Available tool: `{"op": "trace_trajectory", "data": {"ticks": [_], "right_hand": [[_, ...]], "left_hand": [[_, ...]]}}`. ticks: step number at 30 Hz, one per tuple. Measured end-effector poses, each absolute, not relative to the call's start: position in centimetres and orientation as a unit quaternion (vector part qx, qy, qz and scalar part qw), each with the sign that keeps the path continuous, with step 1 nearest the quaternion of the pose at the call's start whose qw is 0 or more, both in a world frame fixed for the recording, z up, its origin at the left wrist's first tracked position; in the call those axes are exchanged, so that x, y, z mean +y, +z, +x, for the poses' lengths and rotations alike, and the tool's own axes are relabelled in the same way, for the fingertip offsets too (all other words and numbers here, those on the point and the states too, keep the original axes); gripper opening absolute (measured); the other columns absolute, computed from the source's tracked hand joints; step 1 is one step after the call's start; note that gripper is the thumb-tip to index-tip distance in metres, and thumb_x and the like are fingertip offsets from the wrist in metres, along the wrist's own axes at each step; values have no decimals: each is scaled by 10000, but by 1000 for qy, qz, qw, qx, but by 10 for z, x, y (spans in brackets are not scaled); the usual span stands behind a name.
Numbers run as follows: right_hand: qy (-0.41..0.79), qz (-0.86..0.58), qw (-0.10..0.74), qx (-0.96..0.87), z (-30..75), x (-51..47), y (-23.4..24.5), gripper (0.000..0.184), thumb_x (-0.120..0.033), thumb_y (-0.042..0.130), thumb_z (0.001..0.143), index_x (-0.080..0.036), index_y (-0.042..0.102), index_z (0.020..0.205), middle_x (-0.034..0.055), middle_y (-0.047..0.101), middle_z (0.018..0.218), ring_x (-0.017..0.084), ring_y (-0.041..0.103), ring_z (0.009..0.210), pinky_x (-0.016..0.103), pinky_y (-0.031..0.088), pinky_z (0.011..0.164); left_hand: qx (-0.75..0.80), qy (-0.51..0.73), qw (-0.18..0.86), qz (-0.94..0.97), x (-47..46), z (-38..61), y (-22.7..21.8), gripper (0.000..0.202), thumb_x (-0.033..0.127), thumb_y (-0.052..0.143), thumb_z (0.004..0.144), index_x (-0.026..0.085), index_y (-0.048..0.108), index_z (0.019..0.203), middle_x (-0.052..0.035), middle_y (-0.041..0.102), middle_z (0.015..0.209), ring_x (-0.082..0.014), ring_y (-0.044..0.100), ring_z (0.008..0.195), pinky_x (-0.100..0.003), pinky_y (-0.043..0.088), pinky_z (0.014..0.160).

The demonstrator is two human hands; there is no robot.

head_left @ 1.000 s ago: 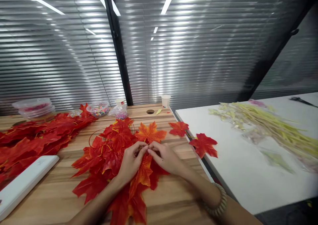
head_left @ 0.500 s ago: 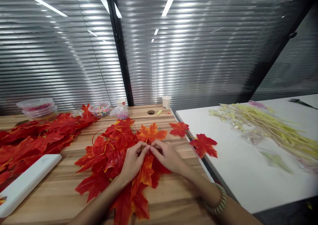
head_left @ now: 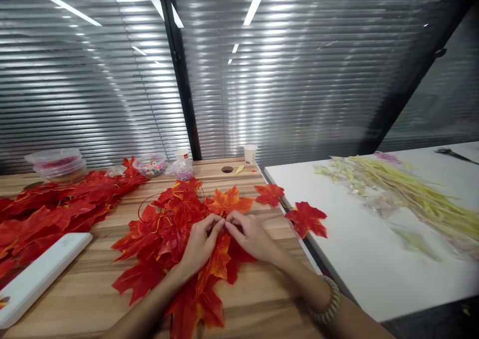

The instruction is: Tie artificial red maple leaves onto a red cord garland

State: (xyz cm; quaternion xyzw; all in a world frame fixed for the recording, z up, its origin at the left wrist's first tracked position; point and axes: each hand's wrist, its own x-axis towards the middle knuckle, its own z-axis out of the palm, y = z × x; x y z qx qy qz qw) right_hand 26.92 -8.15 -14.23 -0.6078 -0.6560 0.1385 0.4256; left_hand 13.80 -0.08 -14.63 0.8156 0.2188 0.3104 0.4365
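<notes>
Over a heap of red artificial maple leaves (head_left: 183,206), my left hand (head_left: 202,241) and my right hand (head_left: 249,234) meet fingertip to fingertip. Both are closed in a pinch at the base of an orange maple leaf (head_left: 230,200), which points away from me. What sits between the fingertips is too small and covered to make out; a stem or cord may be there. Another orange-red leaf (head_left: 219,259) hangs just below the pinch. Larger red leaves lie beneath my wrists. A coiled bracelet circles my right forearm.
Two red leaves (head_left: 307,218) on a stem straddle the wooden table's right edge. More red leaves (head_left: 60,204) and a white oblong device (head_left: 45,279) lie left. Bead tubs (head_left: 151,165) and a paper cup (head_left: 250,154) stand behind. Yellow strips (head_left: 419,189) cover part of the white table.
Both hands stay in the same pinch with only tiny finger shifts. The orange leaf above them has moved very slightly to the right.
</notes>
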Motion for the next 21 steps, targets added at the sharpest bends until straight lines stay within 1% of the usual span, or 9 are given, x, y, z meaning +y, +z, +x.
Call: {"op": "trace_trajectory", "data": {"ticks": [7, 14, 21], "right_hand": [[134, -608, 420, -661, 270, -81, -140, 133, -200, 395, 861, -169, 477, 761, -23, 522, 610, 95, 447, 532, 199, 305, 526], [133, -607, 421, -661, 272, -81, -139, 103, -172, 422, 838, -165, 489, 760, -23, 526, 608, 95, 450, 531, 200, 311, 521], [133, -613, 416, -658, 272, -80, -140, 111, -180, 432, 831, -161, 498, 744, -11, 547, 626, 99, 461, 538, 202, 318, 522]], "left_hand": [[210, 307, 420, 828, 0, 138, -147, 221, 296, 410, 846, 155, 560, 764, -4, 579, 697, -121, 512, 631, -211, 406, 604], [208, 300, 396, 843, 0, 139, -148, 219, 281, 397, 852, 161, 560, 769, -12, 588, 712, -125, 515, 637, -218, 409, 614], [207, 293, 391, 848, 1, 139, -149, 215, 275, 394, 854, 163, 558, 771, -9, 586, 709, -127, 513, 634, -211, 393, 600]]}}
